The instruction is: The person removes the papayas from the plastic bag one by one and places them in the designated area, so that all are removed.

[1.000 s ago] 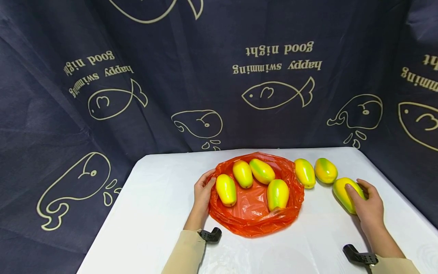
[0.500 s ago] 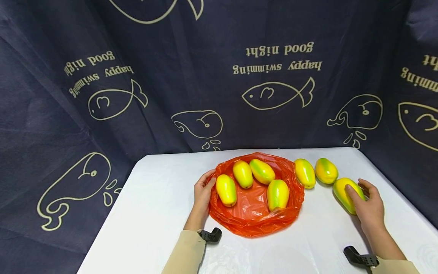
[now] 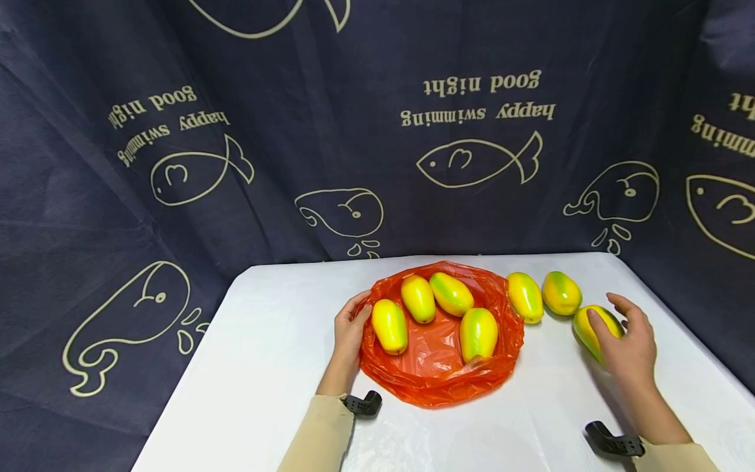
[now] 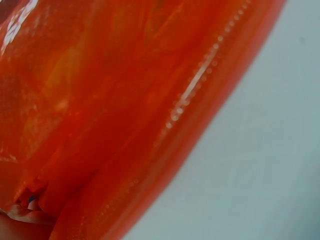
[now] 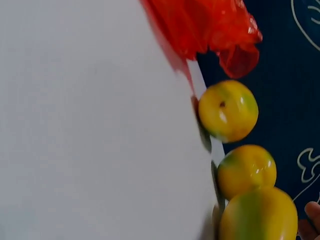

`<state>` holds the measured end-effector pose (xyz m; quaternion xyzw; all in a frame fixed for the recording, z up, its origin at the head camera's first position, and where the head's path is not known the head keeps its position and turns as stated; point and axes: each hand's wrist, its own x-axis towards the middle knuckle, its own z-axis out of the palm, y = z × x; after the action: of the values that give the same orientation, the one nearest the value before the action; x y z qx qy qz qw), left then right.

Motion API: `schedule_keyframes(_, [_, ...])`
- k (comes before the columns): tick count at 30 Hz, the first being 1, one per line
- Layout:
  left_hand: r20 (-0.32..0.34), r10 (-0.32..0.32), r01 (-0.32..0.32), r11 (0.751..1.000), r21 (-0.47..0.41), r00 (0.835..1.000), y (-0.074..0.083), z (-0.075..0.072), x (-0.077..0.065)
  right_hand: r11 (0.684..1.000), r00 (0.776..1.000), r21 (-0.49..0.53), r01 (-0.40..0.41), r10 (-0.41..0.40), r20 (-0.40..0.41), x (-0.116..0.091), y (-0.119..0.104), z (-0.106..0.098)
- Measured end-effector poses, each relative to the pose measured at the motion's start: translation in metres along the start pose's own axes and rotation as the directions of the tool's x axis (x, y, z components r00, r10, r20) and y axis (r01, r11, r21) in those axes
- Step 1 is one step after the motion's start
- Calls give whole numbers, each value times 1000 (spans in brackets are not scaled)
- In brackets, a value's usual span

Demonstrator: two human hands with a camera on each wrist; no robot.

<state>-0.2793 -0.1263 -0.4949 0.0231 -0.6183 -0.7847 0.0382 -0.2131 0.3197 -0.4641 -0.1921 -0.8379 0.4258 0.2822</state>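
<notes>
A red plastic bag (image 3: 433,351) lies spread with its mouth up, holding several yellow-green papayas (image 3: 390,328). My left hand (image 3: 349,335) pinches the bag's left rim, thumb over the edge; in the left wrist view, the red film (image 4: 125,110) hides most of that hand. On the right, my right hand (image 3: 632,347) is spread around the near side of a loose papaya (image 3: 586,332), partly covering it. Its thumb overlaps the fruit in the head view, while the right wrist view has a fingertip (image 5: 313,212) a little off the fruit's side (image 5: 260,215).
Two more papayas, one (image 3: 525,298) against the bag's right side and another (image 3: 562,294) beside it, lie toward the back right of the white table (image 3: 283,341). A dark curtain (image 3: 366,118) with fish drawings stands along the table's back and sides.
My right hand's fingers have loosened and lifted from the right-hand papaya, which stays where it was. The left hand and the bag have not moved.
</notes>
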Motion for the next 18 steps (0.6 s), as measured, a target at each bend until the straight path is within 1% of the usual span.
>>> schedule_keyframes(2, [0, 6, -6, 1000, -3, 1000, 0, 0, 0, 1000, 1000, 27, 5, -5, -9, -2, -4, 2])
schedule_keyframes(7, [-1, 19, -19, 1000, 1, 1000, 1, 0, 1, 997, 1000, 78, 7, -9, 15, -11, -18, 6])
schedule_keyframes(9, [-2, 14, -14, 1000, 4, 1000, 1, 1, 1, 994, 999, 98, 41, -43, 18, -14, -22, 9])
schedule_keyframes(11, [-3, 8, -8, 1000, 3, 1000, 1, 1, 1, 988, 995, 120, 94, -95, 5, -18, -26, 14])
schedule_keyframes(15, [-7, 13, -13, 1000, 3, 1000, 1, 1, 0, 962, 980, 189, 196, -196, -23, -24, -34, 26])
schedule_keyframes(18, [-7, 17, -17, 1000, 1, 1000, 1, 1, -1, 944, 973, 238, 226, -228, -20, -29, -41, 34])
